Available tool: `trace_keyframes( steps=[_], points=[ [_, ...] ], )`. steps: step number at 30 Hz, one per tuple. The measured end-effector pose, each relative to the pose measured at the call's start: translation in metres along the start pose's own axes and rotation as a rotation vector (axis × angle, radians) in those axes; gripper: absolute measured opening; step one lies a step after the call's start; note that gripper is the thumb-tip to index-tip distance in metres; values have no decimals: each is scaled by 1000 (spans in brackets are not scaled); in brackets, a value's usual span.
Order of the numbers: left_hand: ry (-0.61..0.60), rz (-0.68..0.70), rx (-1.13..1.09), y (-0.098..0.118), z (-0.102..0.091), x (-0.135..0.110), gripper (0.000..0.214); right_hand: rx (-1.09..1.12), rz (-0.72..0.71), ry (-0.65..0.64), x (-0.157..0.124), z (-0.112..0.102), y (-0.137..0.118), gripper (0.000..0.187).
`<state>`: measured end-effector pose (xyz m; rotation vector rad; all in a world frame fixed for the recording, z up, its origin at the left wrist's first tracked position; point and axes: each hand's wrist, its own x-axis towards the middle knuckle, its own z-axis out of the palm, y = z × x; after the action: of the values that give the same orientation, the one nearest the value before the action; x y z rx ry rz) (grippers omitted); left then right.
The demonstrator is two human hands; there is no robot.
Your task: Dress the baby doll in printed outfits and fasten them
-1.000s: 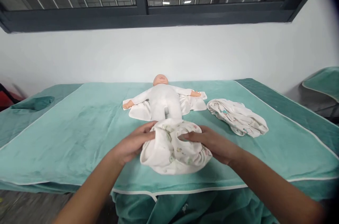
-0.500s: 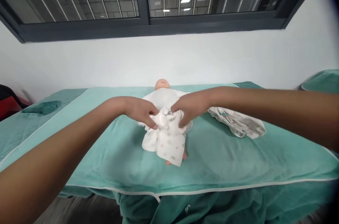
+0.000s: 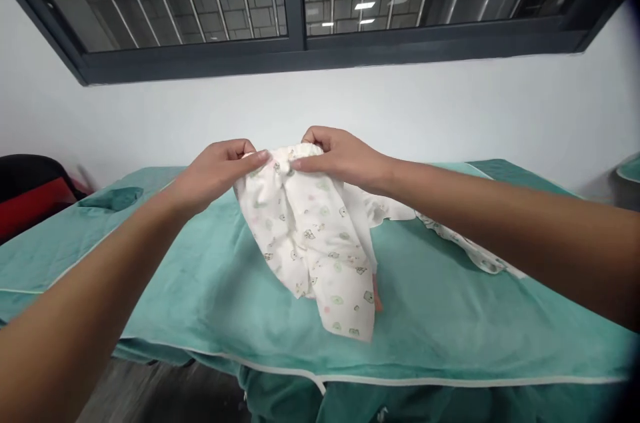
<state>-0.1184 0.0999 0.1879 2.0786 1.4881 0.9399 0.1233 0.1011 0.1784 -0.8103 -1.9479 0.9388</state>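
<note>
Both of my hands hold up a pair of small white baby pants (image 3: 320, 243) printed with little animals and green and pink spots. My left hand (image 3: 220, 166) pinches the gathered waistband at its left end. On the other side, my right hand (image 3: 340, 156) grips the same waistband between thumb and fingers. The two legs hang down toward the bed. Behind the pants lies a baby doll, mostly hidden; part of its leg (image 3: 377, 293) and a white sleeve (image 3: 393, 208) of its top show at the right.
A green padded bed cover (image 3: 450, 329) with white piping lies below. Another printed white garment (image 3: 470, 246) rests at the right, partly behind my forearm. A red and black item (image 3: 35, 203) stands at the far left. A white wall and a barred window are behind.
The pants, bunched low over the doll before, are now lifted and spread by both hands, hanging open and hiding the doll's head. The view has shifted slightly left.
</note>
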Motion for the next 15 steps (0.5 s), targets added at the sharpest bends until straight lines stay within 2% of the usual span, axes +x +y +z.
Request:
trace_keyframes(
  steps=[2,4,5,7,10,12,15],
  points=[
    [156,-1,193,-10,9,2,43,-68,-22,121,16,17,21,29],
    [295,40,446,-23,30,1,39,-185,0,222,30,37,54,30],
    [319,86,576,-31,45,-1,36,-235,25,225,35,47,73,29],
    [270,215,758,-47,80,-12,32,-281,161,170,40,67,111,24],
    [82,384,781,-65,130,-41,32,-288,257,74,41,87,155,14],
    [49,375,697,-73,153,-62,36,-284,259,36,40,91,168,14],
    [-14,286,550,-82,172,-85,36,-286,235,11,43,87,174,17]
  ],
)
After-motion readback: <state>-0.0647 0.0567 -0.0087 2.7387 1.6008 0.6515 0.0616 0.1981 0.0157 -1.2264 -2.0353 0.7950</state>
